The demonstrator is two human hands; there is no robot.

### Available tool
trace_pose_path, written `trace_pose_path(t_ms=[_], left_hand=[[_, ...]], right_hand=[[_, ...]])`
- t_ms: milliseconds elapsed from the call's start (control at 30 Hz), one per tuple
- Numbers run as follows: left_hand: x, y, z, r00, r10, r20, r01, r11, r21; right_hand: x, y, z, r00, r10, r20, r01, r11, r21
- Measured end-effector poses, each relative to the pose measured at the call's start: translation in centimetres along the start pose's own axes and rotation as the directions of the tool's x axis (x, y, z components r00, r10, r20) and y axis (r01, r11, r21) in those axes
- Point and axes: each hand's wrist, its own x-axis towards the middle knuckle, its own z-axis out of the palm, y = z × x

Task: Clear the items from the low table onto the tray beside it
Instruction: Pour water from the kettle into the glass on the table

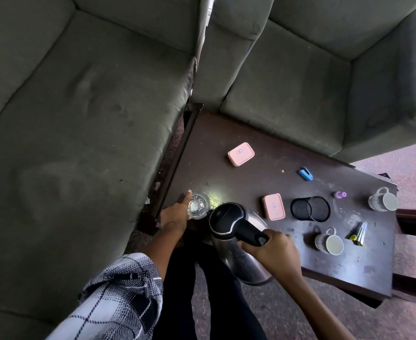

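On the dark low table point(263, 153) my right hand point(273, 251) grips the black handle of a steel kettle point(229, 231), which is tilted with its spout toward a clear glass point(198, 206). My left hand point(176, 214) holds that glass at the table's left corner, index finger stretched along its far side. Two pink lidded boxes point(241, 154) point(273, 206), a blue stapler point(305, 173), a black mesh pen cup point(310, 208) lying on its side, a small purple bottle point(340, 194), two mugs point(383, 199) point(329, 241) and a bundle of pens point(359, 233) lie on the table. No tray is in view.
A grey sofa point(67, 131) stands left of the table and a grey armchair point(312, 82) behind it. A dark wooden frame point(413, 217) sits past the table's right end. My legs in black trousers stand at the table's near edge on a reddish floor.
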Motion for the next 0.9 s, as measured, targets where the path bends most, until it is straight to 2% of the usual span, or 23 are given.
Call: trace_pose_path(t_ms=[900], left_hand=[[0.8,-0.2,1.0,1.0,-0.016,-0.021,0.016,1.0,0.018]], right_hand=[[-0.1,0.6,-0.1,1.0,0.0,-0.006,0.0,1.0,-0.027]])
